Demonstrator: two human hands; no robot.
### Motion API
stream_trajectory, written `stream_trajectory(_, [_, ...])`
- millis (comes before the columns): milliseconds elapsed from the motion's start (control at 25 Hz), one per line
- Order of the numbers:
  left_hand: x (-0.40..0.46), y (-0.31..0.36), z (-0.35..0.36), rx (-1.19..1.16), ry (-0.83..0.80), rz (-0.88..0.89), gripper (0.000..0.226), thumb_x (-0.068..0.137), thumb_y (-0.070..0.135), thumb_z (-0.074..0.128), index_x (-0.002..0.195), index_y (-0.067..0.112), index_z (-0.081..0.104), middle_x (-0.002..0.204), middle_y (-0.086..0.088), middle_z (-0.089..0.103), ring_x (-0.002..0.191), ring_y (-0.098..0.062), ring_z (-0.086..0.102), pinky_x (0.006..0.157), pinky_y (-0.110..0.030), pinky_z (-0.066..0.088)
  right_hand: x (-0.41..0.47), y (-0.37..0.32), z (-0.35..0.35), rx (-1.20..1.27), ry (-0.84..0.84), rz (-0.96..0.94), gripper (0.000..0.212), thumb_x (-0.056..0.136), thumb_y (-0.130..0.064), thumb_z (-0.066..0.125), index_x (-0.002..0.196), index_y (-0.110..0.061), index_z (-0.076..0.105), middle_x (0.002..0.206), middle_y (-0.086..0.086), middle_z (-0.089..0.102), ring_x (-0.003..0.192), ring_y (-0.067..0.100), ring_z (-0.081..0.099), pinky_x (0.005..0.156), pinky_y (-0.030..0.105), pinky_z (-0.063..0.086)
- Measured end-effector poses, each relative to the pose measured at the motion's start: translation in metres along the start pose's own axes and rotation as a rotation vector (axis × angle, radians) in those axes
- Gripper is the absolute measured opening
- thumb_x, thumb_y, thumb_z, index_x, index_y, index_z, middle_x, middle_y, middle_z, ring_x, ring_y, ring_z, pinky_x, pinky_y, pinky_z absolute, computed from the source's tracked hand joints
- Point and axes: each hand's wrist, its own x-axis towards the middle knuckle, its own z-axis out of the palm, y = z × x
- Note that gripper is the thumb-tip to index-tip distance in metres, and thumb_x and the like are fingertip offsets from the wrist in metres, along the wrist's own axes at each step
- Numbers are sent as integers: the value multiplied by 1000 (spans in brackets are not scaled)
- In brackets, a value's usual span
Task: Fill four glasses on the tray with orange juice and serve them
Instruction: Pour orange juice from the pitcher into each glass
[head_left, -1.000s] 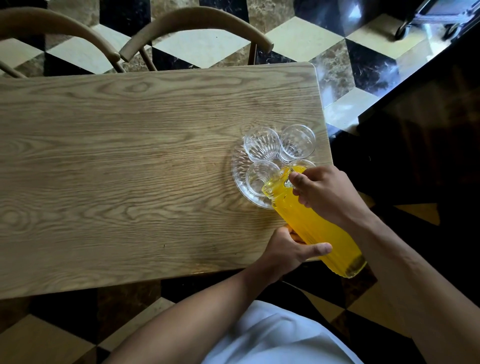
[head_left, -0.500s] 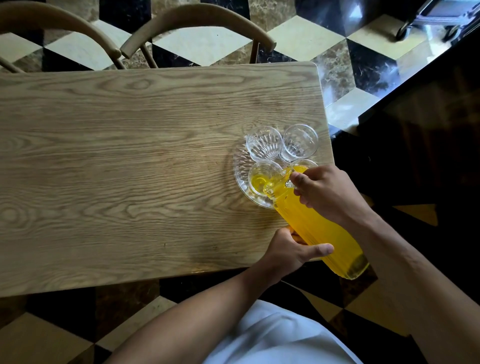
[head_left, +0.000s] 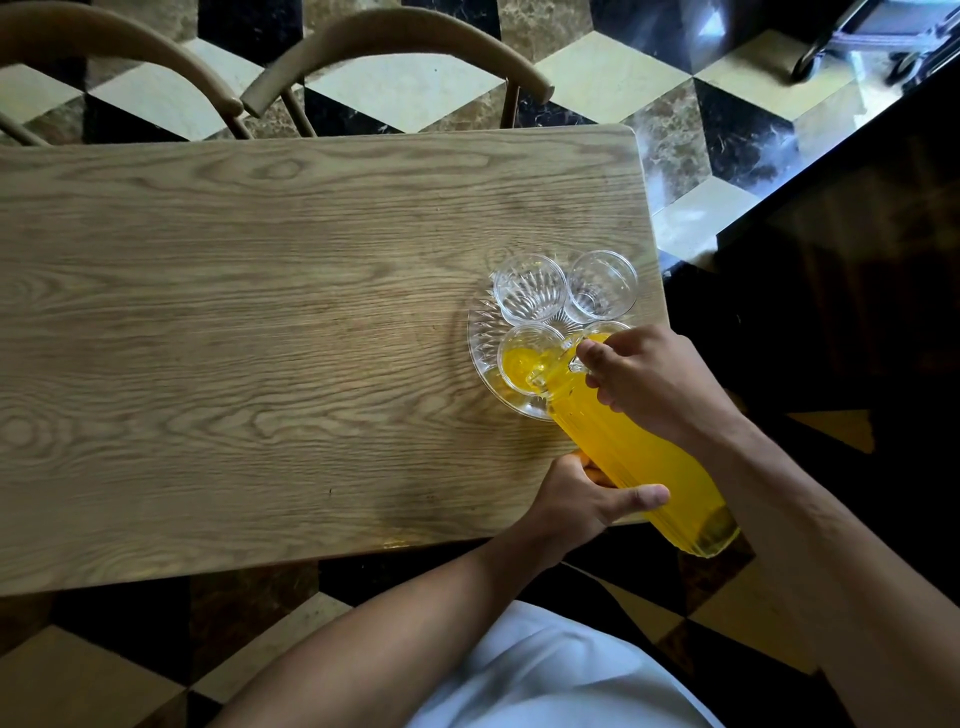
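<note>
A clear glass tray sits at the right end of the wooden table with several glasses on it. The two far glasses hold no juice. The near left glass has orange juice in its bottom. A fourth glass is mostly hidden behind my right hand. A tall ribbed jug of orange juice is tilted, its spout over the near left glass. My right hand grips the jug near its top. My left hand holds its lower body.
Two wooden chairs stand at the table's far side. The tray lies close to the table's right edge, beside a dark counter. The floor is patterned tile.
The jug tipped further and juice began to flow; the near left glass went from empty to holding a layer of orange juice. Both hands kept their grip.
</note>
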Motion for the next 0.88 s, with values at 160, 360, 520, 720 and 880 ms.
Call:
stream_trajectory(160, [2,-1,0,20,10,15,42,79,22,93,113,9,72,107,-8,81,100,-25,78,95,-38,62,2,-2,0,0,-2,-2,45,100,-39,58,68,-11,71,60,0,70,63,23,70,69,45,60])
stream_trajectory(360, [3,-3,-1,21,16,14,45,78,23,93,114,7,72,111,-13,80,106,-34,76,99,-45,61,2,-2,0,7,-6,-3,46,100,-40,58,66,-12,69,57,-3,67,58,18,66,68,43,59])
stream_trajectory(520, [2,-3,0,4,8,9,44,79,20,93,114,5,71,112,-15,80,104,-31,78,98,-43,61,3,-3,0,5,-12,-9,46,100,-40,58,65,-12,69,56,-4,66,60,19,67,69,44,59])
stream_trajectory(720, [4,-5,0,2,9,6,48,76,25,94,114,7,72,111,-15,80,107,-35,76,100,-47,61,2,-3,0,4,-11,-4,47,100,-41,58,66,-10,70,61,3,70,65,28,71,70,47,60])
stream_trajectory(880, [3,-6,3,-14,1,-14,48,74,25,95,113,9,72,111,-12,81,104,-30,78,100,-45,61,2,-3,-1,6,-10,9,48,99,-42,59,65,-10,69,62,3,70,67,30,72,70,48,61])
